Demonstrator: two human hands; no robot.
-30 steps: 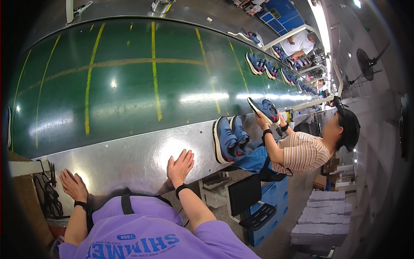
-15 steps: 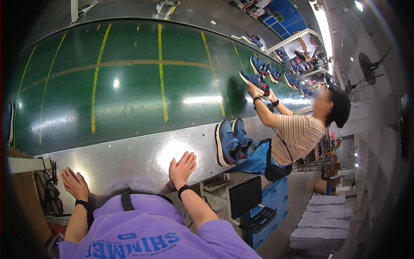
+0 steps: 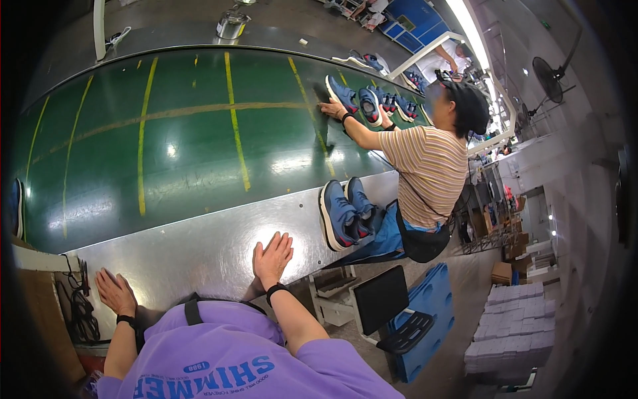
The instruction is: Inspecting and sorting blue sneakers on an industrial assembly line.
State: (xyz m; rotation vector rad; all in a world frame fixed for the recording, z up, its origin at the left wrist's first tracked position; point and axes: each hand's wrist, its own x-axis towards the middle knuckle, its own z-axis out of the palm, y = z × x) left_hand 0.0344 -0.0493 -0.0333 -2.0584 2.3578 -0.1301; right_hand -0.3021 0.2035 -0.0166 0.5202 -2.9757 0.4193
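My left hand (image 3: 117, 293) lies flat on the metal ledge (image 3: 193, 249), fingers stretched out, holding nothing. My right hand (image 3: 272, 258) also rests on that ledge, palm down with its fingers apart. To the right of it stands a pair of blue sneakers, the nearer sneaker (image 3: 337, 214) and the farther sneaker (image 3: 359, 199), with white soles and red touches at the heel. Neither hand touches them. Beyond the ledge runs a green conveyor belt (image 3: 189, 159) with yellow cross lines.
A co-worker (image 3: 425, 163) in a striped shirt leans over the belt, handling a sneaker (image 3: 370, 106). More sneakers (image 3: 404, 108) sit farther along. Black cables (image 3: 81, 302) hang beside my left hand. A black chair (image 3: 382, 302) stands at the right; a metal can (image 3: 231, 25) is across the belt.
The co-worker has leaned farther over the belt and reached left with the sneakers. The view has shifted slightly. My hands stay flat on the ledge.
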